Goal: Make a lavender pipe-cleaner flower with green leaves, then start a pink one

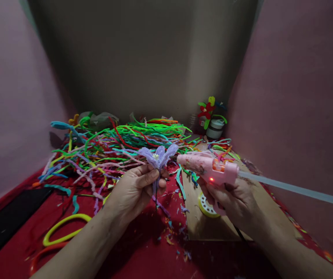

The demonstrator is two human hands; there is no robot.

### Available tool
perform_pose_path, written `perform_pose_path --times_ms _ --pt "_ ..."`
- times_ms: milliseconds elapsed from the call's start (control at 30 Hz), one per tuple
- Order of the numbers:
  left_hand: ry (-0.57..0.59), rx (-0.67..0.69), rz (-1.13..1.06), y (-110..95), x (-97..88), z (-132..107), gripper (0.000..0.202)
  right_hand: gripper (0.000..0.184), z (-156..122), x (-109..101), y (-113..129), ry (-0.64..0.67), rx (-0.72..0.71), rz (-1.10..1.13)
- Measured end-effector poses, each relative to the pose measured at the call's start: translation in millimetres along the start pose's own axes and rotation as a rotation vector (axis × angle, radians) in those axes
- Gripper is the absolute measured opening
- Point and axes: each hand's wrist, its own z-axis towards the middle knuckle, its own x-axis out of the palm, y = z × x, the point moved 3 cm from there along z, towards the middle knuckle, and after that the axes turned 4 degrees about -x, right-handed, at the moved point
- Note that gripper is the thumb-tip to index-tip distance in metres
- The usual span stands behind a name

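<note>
A lilac pipe-cleaner flower point(161, 157) with a pale yellow centre is pinched upright at its base by my left hand point(139, 188). Its dark stem hangs down below my fingers. My right hand point(230, 195) is wrapped round the handle of a pink glue gun point(207, 166), whose small red light is lit. The gun's nozzle points left, close beside the flower's right petal; I cannot tell whether they touch. From the back of the gun a long, whitish glue stick point(297, 190) runs off to the right.
Behind my hands lies a heap of multicoloured pipe cleaners point(120, 143). A cardboard sheet point(201, 228) bears a yellow tape roll point(208, 205). Scissors with yellow and orange handles point(64, 228) lie at lower left. A lidded jar point(215, 130) and a red pipe-cleaner flower point(205, 110) stand at the back right.
</note>
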Motion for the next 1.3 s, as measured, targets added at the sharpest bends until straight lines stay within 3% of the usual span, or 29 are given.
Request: perform_pose_path --times_ms 233,400,567,833,1100,1233,1300 --pt "-0.006 0.003 0.0 0.8 -0.8 -0.4 0.014 0.023 -3.3 -2.6 -5.8 0.003 0.026 -0.06" --pt "-0.008 0.004 0.003 1.8 -2.4 0.7 0.012 0.013 -2.5 -3.2 -3.4 -0.013 -0.031 -0.05" --pt "-0.001 0.007 -0.007 1.8 -2.1 2.3 0.013 0.016 -0.8 -2.3 0.3 -0.034 -0.046 -0.049" --pt "0.002 0.012 -0.039 -1.0 0.8 -1.4 0.018 0.022 -6.8 -3.7 -5.8 0.003 -0.075 -0.222" --pt "-0.008 0.04 -0.035 -3.4 -0.6 -0.7 0.017 0.021 -8.5 -11.6 15.9 0.066 -0.336 -0.717" --pt "-0.03 0.04 -0.041 -3.4 2.0 -1.0 0.019 0.022 -21.6 -44.8 6.5 0.054 -0.291 -1.057" --pt "-0.046 0.036 -0.034 -3.2 3.5 -1.3 0.021 0.033 -30.2 -68.2 -6.5 0.003 -0.213 -1.187"
